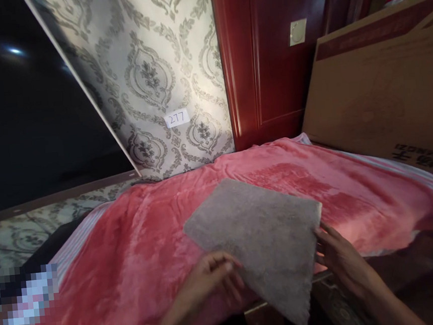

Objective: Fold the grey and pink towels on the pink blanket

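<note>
- Left hand (207,279): curled, nearly closed, with its fingers bent around the lower left edge of the grey pile mat (257,245) and has hold of it.
- Right hand (346,257): half open, with its fingers (327,236) spread and touching the mat's right edge; I cannot tell whether they are gripping it or only resting against it.
- The mat lies between the 2 hands, over the near part of the bed, with its soft pile facing up. Its lowest corner reaches past the near edge of the bedding.
- Under the mat is a pink fleece blanket (355,191), rumpled and spread across the bed, with a striped sheet (402,164) showing along its far right edge.
- Beyond the blanket, on the right, a cardboard sheet (381,97) leans with printed markings near its lower corner.
- Straight ahead is a dark red wooden door (272,61) with a small square beige plate (298,32) on it.
- Left of the door is damask wallpaper (148,72) bearing a white paper label (176,118) marked 277.
- At far left is a dark glossy panel (25,98) with a pale frame strip along its edge.
- At lower left, a pixelated patch (27,300) hides whatever lies there.
</note>
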Motion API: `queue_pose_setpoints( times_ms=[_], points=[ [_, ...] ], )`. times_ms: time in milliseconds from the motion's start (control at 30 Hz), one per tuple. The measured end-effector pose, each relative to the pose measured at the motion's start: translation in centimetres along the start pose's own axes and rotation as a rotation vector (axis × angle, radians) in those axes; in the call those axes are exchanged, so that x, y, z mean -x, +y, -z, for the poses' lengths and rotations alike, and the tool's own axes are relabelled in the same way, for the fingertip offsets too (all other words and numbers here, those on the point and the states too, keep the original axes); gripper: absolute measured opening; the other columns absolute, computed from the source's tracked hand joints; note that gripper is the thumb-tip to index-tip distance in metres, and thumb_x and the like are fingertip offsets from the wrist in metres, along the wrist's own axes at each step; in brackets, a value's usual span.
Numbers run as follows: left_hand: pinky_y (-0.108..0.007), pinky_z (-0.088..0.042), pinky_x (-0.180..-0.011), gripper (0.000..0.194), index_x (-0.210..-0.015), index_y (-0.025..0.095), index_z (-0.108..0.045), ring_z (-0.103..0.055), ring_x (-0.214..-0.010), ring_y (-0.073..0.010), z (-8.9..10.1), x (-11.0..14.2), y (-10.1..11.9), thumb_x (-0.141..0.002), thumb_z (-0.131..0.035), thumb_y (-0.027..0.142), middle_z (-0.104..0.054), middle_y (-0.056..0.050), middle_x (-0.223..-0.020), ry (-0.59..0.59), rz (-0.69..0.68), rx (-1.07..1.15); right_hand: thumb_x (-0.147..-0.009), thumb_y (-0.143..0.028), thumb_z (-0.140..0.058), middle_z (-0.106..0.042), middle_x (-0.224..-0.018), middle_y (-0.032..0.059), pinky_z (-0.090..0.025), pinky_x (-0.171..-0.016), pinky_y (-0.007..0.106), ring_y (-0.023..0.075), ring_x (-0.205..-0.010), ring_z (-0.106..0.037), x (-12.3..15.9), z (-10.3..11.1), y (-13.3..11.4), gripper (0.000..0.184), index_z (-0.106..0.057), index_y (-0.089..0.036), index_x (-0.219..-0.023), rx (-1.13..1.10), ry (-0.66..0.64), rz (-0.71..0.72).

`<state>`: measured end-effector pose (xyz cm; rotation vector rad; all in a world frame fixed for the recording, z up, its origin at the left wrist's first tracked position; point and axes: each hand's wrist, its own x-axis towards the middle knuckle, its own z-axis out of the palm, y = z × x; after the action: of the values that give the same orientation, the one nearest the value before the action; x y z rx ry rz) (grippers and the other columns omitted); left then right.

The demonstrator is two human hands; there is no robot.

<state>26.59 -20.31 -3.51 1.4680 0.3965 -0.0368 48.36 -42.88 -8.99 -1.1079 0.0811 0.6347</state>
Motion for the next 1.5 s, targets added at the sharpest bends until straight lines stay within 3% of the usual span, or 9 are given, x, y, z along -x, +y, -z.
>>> queue_pose_setpoints(
  times_ms=[100, 200, 333, 633, 833, 1000, 1133, 1300, 1500],
  points=[
    [-0.026, -0.049, -0.06, 0.037, -0.1, 0.016, -0.067, -0.066, -0.066, -0.0172, 4.8, -3.7, 3.4, -0.085, -0.058, 0.048, -0.071, -0.006, -0.079, 0.365, -0.178, -0.335, -0.056, -0.047, -0.087, -0.073, -0.096, 0.003, -0.055, -0.061, 0.032, 0.0227, -0.076, -0.068, 0.8, -0.2, 1.3, 0.073, -0.06, -0.029, -0.121, -0.021, 0.036, 0.008],
    [-0.027, -0.048, -0.072, 0.023, -0.087, 0.015, -0.066, -0.065, -0.085, -0.0209, 9.1, -8.5, 5.3, -0.085, -0.051, 0.033, -0.07, -0.007, -0.084, 0.708, -0.114, -0.688, -0.054, -0.049, -0.089, -0.073, -0.095, 0.0037, -0.055, -0.059, 0.032, 0.0235, -0.075, -0.069, 1.2, 0.1, 2.7, 0.074, -0.06, -0.027, -0.119, -0.074, 0.076, 0.018],
    [-0.028, -0.044, -0.071, 0.021, -0.066, 0.018, -0.06, -0.062, -0.082, -0.0218, 11.6, -13.3, 5.7, -0.082, -0.054, 0.029, -0.065, -0.005, -0.073, 0.742, -0.033, -0.767, -0.054, -0.051, -0.089, -0.073, -0.099, 0.0058, -0.058, -0.064, 0.035, 0.0263, -0.085, -0.07, 1.3, 0.6, 3.9, 0.065, -0.065, -0.023, -0.108, -0.092, 0.061, 0.003],
    [-0.025, -0.039, -0.059, 0.033, -0.065, 0.018, -0.061, -0.057, -0.067, -0.0173, 11.0, -17.1, 5.8, -0.068, -0.075, 0.048, -0.061, 0.0, -0.063, 0.608, -0.007, -0.696, -0.063, -0.057, -0.083, -0.074, -0.104, 0.0079, -0.059, -0.069, 0.036, 0.0296, -0.094, -0.07, 1.8, -0.2, 3.5, 0.054, -0.068, -0.022, -0.101, 0.035, -0.038, -0.027],
    [-0.027, -0.042, -0.055, 0.031, -0.069, 0.018, -0.064, -0.057, -0.06, -0.0178, 10.7, -16.1, 7.0, -0.065, -0.08, 0.044, -0.066, -0.002, -0.064, 0.497, -0.031, -0.562, -0.052, -0.052, -0.089, -0.074, -0.098, 0.0084, -0.058, -0.063, 0.038, 0.0305, -0.082, -0.071, 1.2, -1.3, 2.7, 0.068, -0.063, -0.022, -0.107, 0.103, 0.029, 0.05],
    [-0.027, -0.041, -0.056, 0.022, -0.074, 0.016, -0.066, -0.056, -0.062, -0.0166, 10.0, -13.7, 8.3, -0.068, -0.075, 0.035, -0.065, -0.001, -0.068, 0.526, -0.102, -0.485, -0.053, -0.046, -0.086, -0.074, -0.102, 0.0099, -0.056, -0.078, 0.04, 0.0307, -0.093, -0.069, -0.2, -2.4, -0.6, 0.059, -0.067, -0.02, -0.102, 0.232, -0.043, 0.259],
    [-0.026, -0.039, -0.056, 0.024, -0.077, 0.017, -0.063, -0.053, -0.062, -0.0151, 10.9, -9.4, 9.4, -0.071, -0.067, 0.041, -0.062, 0.0, -0.07, 0.608, -0.162, -0.424, -0.056, -0.041, -0.08, -0.074, -0.104, 0.0094, -0.054, -0.08, 0.038, 0.0295, -0.093, -0.067, -2.2, -4.8, -4.1, 0.052, -0.069, -0.019, -0.101, 0.296, -0.175, 0.384],
    [-0.027, -0.042, -0.056, 0.036, -0.083, 0.019, -0.067, -0.057, -0.062, -0.017, 12.3, -2.7, 10.3, -0.059, -0.076, 0.045, -0.065, -0.002, -0.07, 0.639, -0.211, -0.171, -0.061, -0.033, -0.072, -0.074, -0.092, 0.0091, -0.052, -0.07, 0.035, 0.0251, -0.077, -0.067, -6.2, -9.4, -7.7, 0.044, -0.071, -0.016, -0.102, 0.372, -0.354, 0.267],
    [-0.027, -0.046, -0.055, 0.051, -0.085, 0.015, -0.069, -0.062, -0.061, -0.019, 12.7, 0.6, 6.1, -0.048, -0.086, 0.045, -0.069, -0.004, -0.068, 0.748, -0.214, 0.006, -0.068, -0.024, -0.066, -0.073, -0.083, 0.0058, -0.05, -0.067, 0.031, 0.0205, -0.07, -0.063, -10.6, -13.7, -7.0, 0.027, -0.072, -0.016, -0.094, 0.575, -0.444, 0.234]
  ],
)
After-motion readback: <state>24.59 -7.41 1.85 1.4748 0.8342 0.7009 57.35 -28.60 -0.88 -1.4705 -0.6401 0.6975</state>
